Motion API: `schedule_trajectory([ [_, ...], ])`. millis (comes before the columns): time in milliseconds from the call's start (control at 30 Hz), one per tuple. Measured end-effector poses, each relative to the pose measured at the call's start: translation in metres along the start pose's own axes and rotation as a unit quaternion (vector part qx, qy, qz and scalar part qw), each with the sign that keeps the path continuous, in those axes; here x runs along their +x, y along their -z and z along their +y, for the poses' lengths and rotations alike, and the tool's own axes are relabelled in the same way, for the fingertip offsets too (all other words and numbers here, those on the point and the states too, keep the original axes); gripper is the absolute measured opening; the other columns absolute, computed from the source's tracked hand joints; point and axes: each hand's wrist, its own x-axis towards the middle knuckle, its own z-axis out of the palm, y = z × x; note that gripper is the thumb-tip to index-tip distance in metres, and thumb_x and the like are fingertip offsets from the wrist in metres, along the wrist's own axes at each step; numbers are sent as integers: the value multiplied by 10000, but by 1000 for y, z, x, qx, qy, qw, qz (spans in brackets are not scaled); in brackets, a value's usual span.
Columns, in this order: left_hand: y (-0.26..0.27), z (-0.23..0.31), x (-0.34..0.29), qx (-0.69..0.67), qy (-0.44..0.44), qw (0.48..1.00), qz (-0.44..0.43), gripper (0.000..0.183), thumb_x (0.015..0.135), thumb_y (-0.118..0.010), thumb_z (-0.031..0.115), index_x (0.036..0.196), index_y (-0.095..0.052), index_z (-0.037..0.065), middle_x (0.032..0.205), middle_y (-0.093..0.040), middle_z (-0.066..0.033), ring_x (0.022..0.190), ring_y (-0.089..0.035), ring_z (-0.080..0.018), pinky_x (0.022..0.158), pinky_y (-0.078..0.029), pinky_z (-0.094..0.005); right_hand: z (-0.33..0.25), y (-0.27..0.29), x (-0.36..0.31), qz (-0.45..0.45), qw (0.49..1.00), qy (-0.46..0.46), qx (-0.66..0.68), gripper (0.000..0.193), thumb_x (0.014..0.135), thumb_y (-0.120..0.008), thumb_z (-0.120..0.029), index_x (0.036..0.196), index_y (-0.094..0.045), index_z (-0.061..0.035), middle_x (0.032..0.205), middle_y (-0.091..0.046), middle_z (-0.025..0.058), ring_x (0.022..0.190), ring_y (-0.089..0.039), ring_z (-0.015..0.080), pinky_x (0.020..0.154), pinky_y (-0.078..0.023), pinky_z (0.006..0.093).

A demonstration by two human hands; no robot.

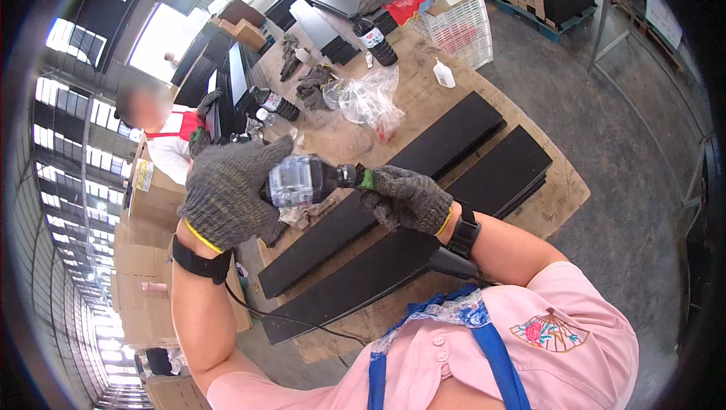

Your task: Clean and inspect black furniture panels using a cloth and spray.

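Both of my hands wear grey knitted gloves with yellow cuffs. A plastic bottle [302, 181] with a dark body and a pale, glossy label lies nearly sideways between them, raised above the table. My left hand [234, 187] is closed about its base end. At the neck end, the gloved fingers of my right hand [412, 198] are closed on the cap, where a bit of green shows. Below the bottle, long black boards rest on the worktable: a farther board [446, 138] and a nearer stack [499, 172].
A crumpled clear plastic bag [370, 104], dark bottles [376, 43] and a white squeeze bottle [444, 73] stand or lie on the worktable [563, 183]. Co-workers in red aprons are across and at the left. A white basket [465, 32] stands beyond; cardboard boxes [144, 281] are at left.
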Motion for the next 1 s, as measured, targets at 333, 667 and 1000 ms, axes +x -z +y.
schedule_trajectory([
  [333,-8,-6,-26,-110,57,992,-9,798,501,-814,153,1283,-662,119,930,-706,-149,881,-683,-351,768,-536,-432,0,-7,2,50,999,-11,-11,330,924,-733,-386,1045,-681,-84,814,-683,28,595,-646,126,460,-480,255],
  [667,-3,8,7,-9,23,999,-33,631,561,-783,148,1183,-695,102,890,-702,-154,810,-679,-354,763,-520,-440,3,5,3,12,1000,-8,25,330,976,-661,-308,1148,-619,-29,887,-693,83,626,-675,167,505,-552,278],
  [1000,-36,-10,-15,-134,80,988,21,713,559,-803,150,1259,-676,101,946,-697,-163,896,-680,-342,821,-529,-425,5,5,1,65,996,28,55,275,979,-661,-305,1110,-678,-64,854,-696,56,618,-645,145,484,-492,270],
])
